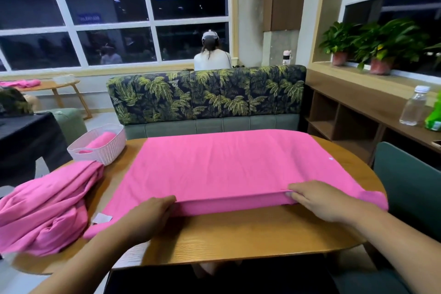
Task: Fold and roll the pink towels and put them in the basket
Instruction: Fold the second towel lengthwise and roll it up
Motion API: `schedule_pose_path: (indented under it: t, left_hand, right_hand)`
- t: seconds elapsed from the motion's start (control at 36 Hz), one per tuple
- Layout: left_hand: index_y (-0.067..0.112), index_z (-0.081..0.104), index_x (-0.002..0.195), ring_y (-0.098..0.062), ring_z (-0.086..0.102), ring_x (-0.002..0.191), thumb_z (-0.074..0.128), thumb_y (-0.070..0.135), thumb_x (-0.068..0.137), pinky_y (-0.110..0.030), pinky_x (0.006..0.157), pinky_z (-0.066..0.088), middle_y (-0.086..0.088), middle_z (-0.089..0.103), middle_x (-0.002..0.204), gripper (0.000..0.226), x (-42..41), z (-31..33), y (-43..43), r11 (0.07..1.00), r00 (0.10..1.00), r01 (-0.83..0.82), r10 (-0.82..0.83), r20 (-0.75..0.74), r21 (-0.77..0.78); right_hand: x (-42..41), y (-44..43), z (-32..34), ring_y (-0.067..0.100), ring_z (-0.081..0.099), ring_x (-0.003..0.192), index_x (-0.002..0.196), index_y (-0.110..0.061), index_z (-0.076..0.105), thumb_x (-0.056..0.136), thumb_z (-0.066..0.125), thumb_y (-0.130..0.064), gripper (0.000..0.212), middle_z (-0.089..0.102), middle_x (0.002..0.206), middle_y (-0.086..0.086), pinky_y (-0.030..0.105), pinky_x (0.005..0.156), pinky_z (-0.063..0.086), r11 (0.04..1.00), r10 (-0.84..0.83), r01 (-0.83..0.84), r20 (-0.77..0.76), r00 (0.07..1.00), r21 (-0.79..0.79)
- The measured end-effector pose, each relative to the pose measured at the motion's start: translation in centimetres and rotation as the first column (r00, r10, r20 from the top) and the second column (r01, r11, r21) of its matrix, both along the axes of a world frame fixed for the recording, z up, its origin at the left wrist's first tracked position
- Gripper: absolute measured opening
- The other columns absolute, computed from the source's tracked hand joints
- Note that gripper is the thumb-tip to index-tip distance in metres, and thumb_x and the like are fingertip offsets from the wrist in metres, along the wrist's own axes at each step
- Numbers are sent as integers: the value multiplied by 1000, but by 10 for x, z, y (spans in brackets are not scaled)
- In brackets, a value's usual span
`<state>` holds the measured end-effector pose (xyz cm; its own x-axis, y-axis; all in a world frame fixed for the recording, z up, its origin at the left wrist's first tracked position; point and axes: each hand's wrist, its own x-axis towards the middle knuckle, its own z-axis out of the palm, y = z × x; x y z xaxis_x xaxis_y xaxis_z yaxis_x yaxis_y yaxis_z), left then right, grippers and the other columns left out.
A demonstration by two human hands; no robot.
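Perhaps three towels, one basket, two hands.

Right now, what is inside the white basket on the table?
A rolled pink towel lies inside the white basket. A smaller pink patch shows by its near rim, perhaps a second roll. The basket's wall hides the bottom.

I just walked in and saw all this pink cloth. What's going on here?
A person is folding a pink towel spread across the wooden table. The left hand and right hand both hold its near edge, where the cloth is doubled over. A white basket at the table's far left already holds one rolled towel. A heap of unfolded towels lies on the left.
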<state>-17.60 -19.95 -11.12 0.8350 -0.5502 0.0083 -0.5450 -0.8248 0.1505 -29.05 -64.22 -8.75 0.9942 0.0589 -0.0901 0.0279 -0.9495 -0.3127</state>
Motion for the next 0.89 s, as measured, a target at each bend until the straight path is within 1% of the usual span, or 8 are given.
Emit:
schedule_pose_path:
  t: [0.06,0.11,0.19,0.28,0.36,0.44,0.67,0.89]
  left_hand:
    - [27,45,82,-31,65,101,40,36,107,-38,75,37,-9,71,102,27,0,11,-10,999,999,-29,28,-29,-32]
    - [20,66,96,-25,65,106,39,38,108,-32,81,39,-6,73,113,35,2,23,-19,998,995,-58,56,-80,-27]
    - [18,71,99,-23,66,103,45,40,108,-31,82,44,-1,75,111,35,15,25,-24,991,991,-123,121,-53,-48]
    - [28,65,104,-25,69,101,50,57,101,-36,80,52,2,75,104,33,29,13,-27,981,981,-191,193,30,-39]
    - [43,50,139,-22,66,114,39,79,91,-36,90,53,5,68,127,61,35,-2,-31,977,980,-197,198,-5,86]
    - [47,42,148,-22,62,123,29,87,88,-41,99,52,6,56,141,73,40,-10,-33,974,977,-196,204,-60,113]
    - [49,23,159,-26,51,141,24,76,99,-43,109,45,0,26,168,67,25,-14,-35,955,961,-231,253,-109,187]
    - [52,17,160,-27,47,144,22,77,98,-44,114,41,-2,15,173,67,-15,-19,-23,948,955,-251,275,-111,193]
  right_hand:
    - [4,2,4,9,62,85,93,-29,63,105,35,-61,45,68,90,-9,29,83,49,998,-25,25,-7,1000,54]
    - [8,3,9,9,62,84,86,-25,62,109,41,-51,40,66,87,-7,32,85,48,997,-21,22,-16,1000,78]
    - [17,2,12,12,60,79,79,-22,59,106,47,-54,44,65,80,-7,36,81,48,997,-55,56,-24,998,58]
    - [29,1,4,15,65,99,104,-32,67,99,51,-64,36,72,105,-12,34,87,50,990,-97,96,-6,995,-103]
    - [40,1,-10,20,54,135,151,-39,47,85,44,-88,82,55,151,-7,35,109,43,966,-136,114,-77,988,-234]
    - [55,-8,-27,21,43,147,159,-39,36,51,11,-112,132,42,163,-7,40,117,38,967,-150,117,-132,980,-228]
    - [48,-1,-28,29,33,153,161,-49,22,35,1,-111,142,24,171,4,46,122,32,966,-178,133,-202,963,-221]
    - [5,13,-21,29,32,154,160,-51,21,42,5,-109,133,16,173,3,44,123,31,969,-168,124,-197,966,-215]
